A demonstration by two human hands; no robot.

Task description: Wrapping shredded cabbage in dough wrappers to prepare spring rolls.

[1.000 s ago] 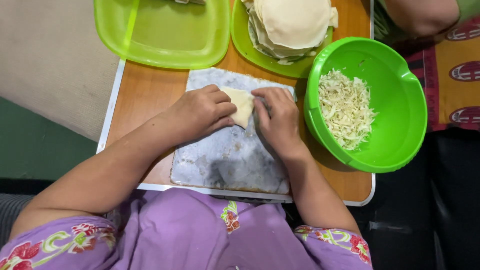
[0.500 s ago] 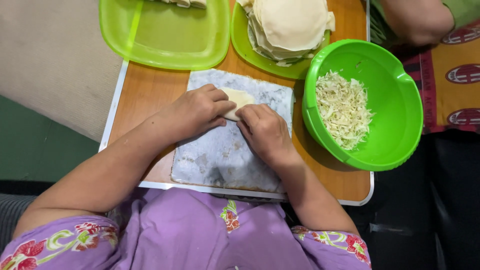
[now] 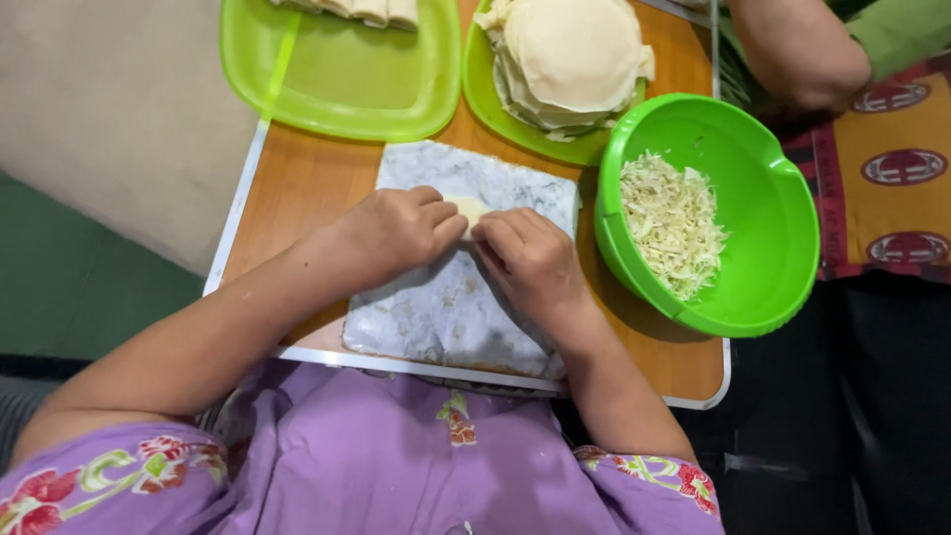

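Observation:
A pale dough wrapper (image 3: 470,209) lies folded on a grey stone board (image 3: 446,307), almost wholly covered by my fingers. My left hand (image 3: 396,230) presses on it from the left, fingers curled over its edge. My right hand (image 3: 530,260) meets it from the right, fingertips pinching the same piece. Both hands touch each other over the wrapper.
A green bowl (image 3: 773,188) of shredded filling stands at the right. A green plate (image 3: 490,94) with a stack of round wrappers sits behind the board, a green tray (image 3: 337,84) with rolled pieces at the back left. Another person's arm (image 3: 792,50) is at the top right.
My hands have closed together over the wrapper, folding it smaller. My right hand moved left and now covers most of it.

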